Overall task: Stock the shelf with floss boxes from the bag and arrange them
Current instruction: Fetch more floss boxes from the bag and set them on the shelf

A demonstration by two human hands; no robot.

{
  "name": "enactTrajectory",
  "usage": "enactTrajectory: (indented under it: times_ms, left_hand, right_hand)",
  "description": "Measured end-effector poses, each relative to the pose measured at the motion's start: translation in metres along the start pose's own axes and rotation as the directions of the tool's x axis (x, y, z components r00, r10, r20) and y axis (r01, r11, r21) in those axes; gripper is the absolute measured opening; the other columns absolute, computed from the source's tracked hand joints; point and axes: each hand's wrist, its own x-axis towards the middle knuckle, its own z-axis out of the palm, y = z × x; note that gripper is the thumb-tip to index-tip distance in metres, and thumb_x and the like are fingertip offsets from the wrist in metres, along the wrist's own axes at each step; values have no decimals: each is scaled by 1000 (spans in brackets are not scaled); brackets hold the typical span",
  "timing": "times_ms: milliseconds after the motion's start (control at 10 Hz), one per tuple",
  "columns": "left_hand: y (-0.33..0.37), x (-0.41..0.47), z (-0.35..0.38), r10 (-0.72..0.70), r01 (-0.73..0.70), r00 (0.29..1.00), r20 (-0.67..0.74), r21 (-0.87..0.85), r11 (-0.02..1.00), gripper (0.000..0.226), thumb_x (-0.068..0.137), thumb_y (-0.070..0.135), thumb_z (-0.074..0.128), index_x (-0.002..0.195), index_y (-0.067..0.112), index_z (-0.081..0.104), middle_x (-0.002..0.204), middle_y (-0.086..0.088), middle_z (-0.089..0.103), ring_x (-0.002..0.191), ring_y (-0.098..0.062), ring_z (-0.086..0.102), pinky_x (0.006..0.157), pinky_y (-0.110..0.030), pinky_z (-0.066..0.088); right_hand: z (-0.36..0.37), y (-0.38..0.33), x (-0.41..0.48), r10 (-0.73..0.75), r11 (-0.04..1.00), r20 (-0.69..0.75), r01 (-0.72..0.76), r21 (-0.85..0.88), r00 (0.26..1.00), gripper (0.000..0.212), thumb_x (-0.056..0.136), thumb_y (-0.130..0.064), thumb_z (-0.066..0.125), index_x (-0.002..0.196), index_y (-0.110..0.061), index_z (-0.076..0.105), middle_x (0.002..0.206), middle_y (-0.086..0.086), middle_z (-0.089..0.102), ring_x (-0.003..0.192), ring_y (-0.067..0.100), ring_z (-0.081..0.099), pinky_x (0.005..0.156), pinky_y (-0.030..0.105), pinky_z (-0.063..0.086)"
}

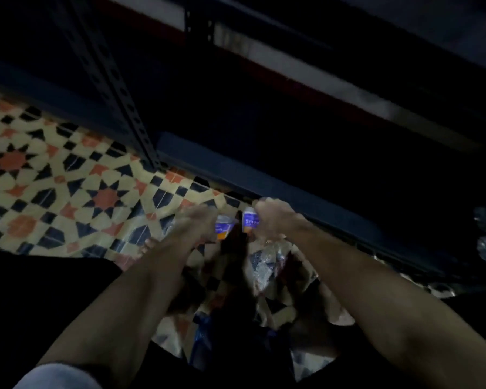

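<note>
Floss boxes: left hand pinches one box, right hand pinches another box, above the bag.

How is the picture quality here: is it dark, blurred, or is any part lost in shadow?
Head view: very dim overall; the shelf interior is almost black, so its contents cannot be read. The left hand and right hand are motion-blurred, and the floss boxes they hold show only smeared print. The tiled floor is the brightest part.
</note>
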Motion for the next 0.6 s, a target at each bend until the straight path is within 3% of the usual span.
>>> enactTrajectory:
  times_ms: [100,200,300,400,500,600]
  left_hand:
    - [33,-36,-57,80,-80,997,13,-35,996,47,81,50,71,109,13,63,102,-7,67,99,-28,66,64,-24,45]
    - [64,-79,-106,201,-201,980,7,36,979,30,79,41,72,94,18,61,95,-4,67,83,-22,64,65,-26,47]
    - [92,-129,-153,360,-360,933,23,122,925,27,79,24,75,101,16,60,90,1,64,80,-17,59,64,-27,45]
    - [119,-176,-194,496,-486,868,-25,163,858,34,75,28,82,100,20,59,84,4,68,74,-13,62,69,-29,50]
    - [162,-237,-234,643,-603,754,-134,246,759,47,72,37,85,104,26,52,78,5,69,66,-4,61,62,-22,49]
    - [201,-291,-266,757,-647,595,-270,396,651,42,75,42,82,103,27,54,80,10,65,67,-1,56,62,-17,42]
  right_hand:
    - [-42,16,-33,31,995,60,-36,93,998,62,66,-53,82,111,-17,59,113,5,64,102,27,62,76,31,47]
    - [-84,25,-86,63,995,126,-73,74,990,48,82,-33,74,119,-7,59,118,10,65,100,29,66,61,29,47]
    - [-122,35,-144,79,994,143,-88,59,987,36,84,-26,72,110,-2,65,106,12,71,89,29,71,54,31,54]
    - [-157,51,-213,77,973,108,-98,208,991,42,74,-27,84,105,-6,64,99,12,72,84,29,73,66,38,60]
    - [-188,70,-302,71,950,-66,-47,308,995,39,72,-27,87,94,-20,56,78,-5,65,67,14,63,68,34,56]
    - [-211,92,-375,150,947,-278,-58,316,949,39,71,-33,86,98,-23,61,75,-8,63,64,8,59,61,26,51]
